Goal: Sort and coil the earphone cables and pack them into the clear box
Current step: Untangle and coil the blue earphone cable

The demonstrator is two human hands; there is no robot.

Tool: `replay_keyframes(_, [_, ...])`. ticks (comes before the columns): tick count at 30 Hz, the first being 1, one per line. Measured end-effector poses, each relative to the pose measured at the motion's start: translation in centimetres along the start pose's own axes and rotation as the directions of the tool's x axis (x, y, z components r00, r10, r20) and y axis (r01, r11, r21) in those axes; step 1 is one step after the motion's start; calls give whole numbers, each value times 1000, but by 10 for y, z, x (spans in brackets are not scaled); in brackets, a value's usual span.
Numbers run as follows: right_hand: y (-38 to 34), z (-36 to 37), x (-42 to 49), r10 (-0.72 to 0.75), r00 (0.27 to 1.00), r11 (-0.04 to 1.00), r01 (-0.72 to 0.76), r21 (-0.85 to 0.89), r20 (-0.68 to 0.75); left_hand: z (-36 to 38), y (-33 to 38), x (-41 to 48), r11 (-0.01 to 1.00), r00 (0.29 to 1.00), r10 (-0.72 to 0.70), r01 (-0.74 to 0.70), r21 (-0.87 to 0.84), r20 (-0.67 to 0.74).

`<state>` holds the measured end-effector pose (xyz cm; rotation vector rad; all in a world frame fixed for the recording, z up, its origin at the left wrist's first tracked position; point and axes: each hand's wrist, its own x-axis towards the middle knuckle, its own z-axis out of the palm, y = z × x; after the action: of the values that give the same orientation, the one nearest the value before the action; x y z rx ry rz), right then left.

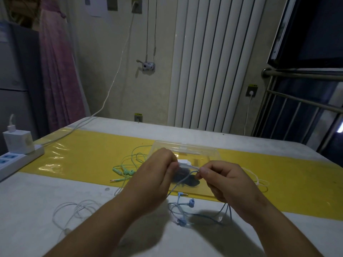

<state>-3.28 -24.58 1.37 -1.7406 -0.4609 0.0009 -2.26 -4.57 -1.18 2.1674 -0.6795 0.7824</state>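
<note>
My left hand (157,175) and my right hand (224,180) both pinch the blue earphone cable (182,210) above the table, stretching a short length between them. The rest of it, with its earbuds and plug, lies tangled on the white surface below my hands. The clear box (187,149) sits on the yellow strip just beyond my hands, with something dark inside it. A green earphone cable (128,169) lies loose left of the box. One white earphone cable (74,212) lies at the lower left, and another white cable (259,180) trails right of my right hand.
A white power strip (16,158) with a charger cube plugged in rests at the table's left edge. A yellow plastic strip (83,154) crosses the table. A radiator (213,62) and a metal rail stand behind the table.
</note>
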Motion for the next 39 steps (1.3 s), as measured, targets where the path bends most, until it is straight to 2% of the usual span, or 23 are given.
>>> replay_keyframes(2, [-1,-3,0,5,1000,1000,-5,16,-28,-3,1,3,974,980,-170,150,-172,-107])
replay_keyframes(5, [-4,-11,0,11,995,999,-6,47,-95,-12,-6,8,902,872,-375,265,-342,-313])
replay_keyframes(10, [-7,-16,-1,-44,991,999,40,-32,-129,-19,-2,10,925,733,-378,277,-260,-565])
replay_keyframes(14, [-11,-19,-1,-99,977,994,88,-68,-191,-24,-6,10,894,615,-448,305,-328,-649])
replay_keyframes(15, [-12,-20,-1,-111,970,992,98,-74,-217,-27,-7,10,886,611,-464,326,-329,-641])
replay_keyframes(16, [-12,-21,0,-118,963,992,104,-67,-241,-29,-7,10,880,635,-475,359,-311,-609])
replay_keyframes(18, [-11,-21,1,-107,960,994,108,-10,-258,-32,-3,8,875,731,-478,444,-193,-486])
replay_keyframes(20, [-10,-19,0,-102,965,994,109,19,-243,-31,-1,6,864,817,-434,497,84,-379])
replay_keyframes(22, [-11,-15,-1,-118,973,993,120,-3,-199,-30,1,5,850,885,-315,424,312,-343])
replay_keyframes(24, [-11,-10,-1,-144,978,989,140,-38,-153,-27,3,5,894,943,-192,283,348,-272])
replay_keyframes(27, [-8,-5,-1,-164,980,982,151,-113,-112,-20,10,3,979,990,-2,30,203,-138])
replay_keyframes(29, [-8,0,-1,-169,982,977,156,-144,-87,-14,14,2,997,1000,9,-7,81,-23])
replay_keyframes(32, [-10,5,-2,-171,983,981,162,-109,-72,-1,9,3,994,982,25,-45,98,189])
replay_keyframes(33, [-10,5,-2,-164,983,984,157,-86,-83,1,7,3,997,975,26,-43,70,221])
replay_keyframes(35, [-8,4,-1,-145,984,989,140,-55,-104,1,8,4,990,972,-72,98,-106,222])
replay_keyframes(37, [-8,3,-1,-92,991,995,89,-36,-99,-2,10,4,890,952,-239,293,-350,190])
replay_keyframes(39, [-8,0,-2,-39,994,998,35,-51,-98,-5,13,6,767,926,-356,365,-528,124])
